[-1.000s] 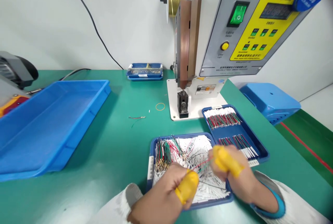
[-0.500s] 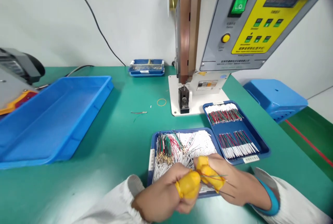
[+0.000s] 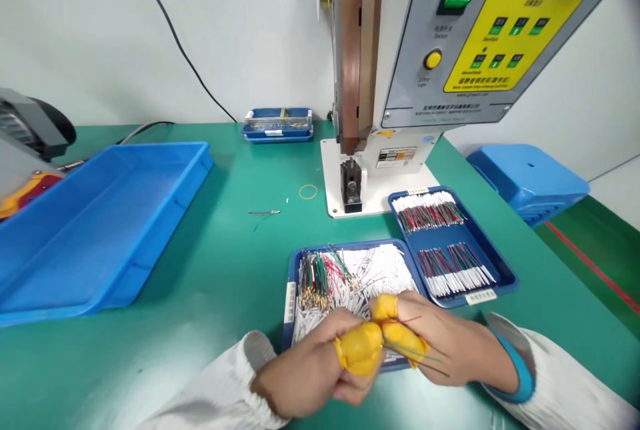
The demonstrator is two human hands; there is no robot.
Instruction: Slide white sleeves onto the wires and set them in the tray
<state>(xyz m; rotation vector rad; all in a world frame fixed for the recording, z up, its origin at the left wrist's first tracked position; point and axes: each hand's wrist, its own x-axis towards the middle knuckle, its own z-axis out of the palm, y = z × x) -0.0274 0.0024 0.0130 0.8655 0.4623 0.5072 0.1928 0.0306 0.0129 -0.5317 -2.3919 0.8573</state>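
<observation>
My left hand [image 3: 340,357] and my right hand [image 3: 425,337] meet fingertip to fingertip above the near blue tray [image 3: 291,277]. Yellow finger cots cover the fingers of both. Thin wires [image 3: 417,353], coloured red, green and dark, stick out to the right across my right fingers. Both hands are closed in a pinch on these wires; the ends between the fingertips are hidden. Beneath lie white sleeves [image 3: 385,270] and bundled wires with brass-coloured ends [image 3: 315,283].
A second blue tray [image 3: 425,243] to the right holds two rows of white-ended wires. Behind it stands a crimping machine [image 3: 350,177]. A large blue bin [image 3: 115,217] lies left. One loose wire piece [image 3: 265,213] and a rubber band [image 3: 309,192] rest on the green table.
The wires have shifted in the pinch: the red one now points up and apart from the green and dark ones. Both hands stay together over the tray. The camera view has moved slightly.
</observation>
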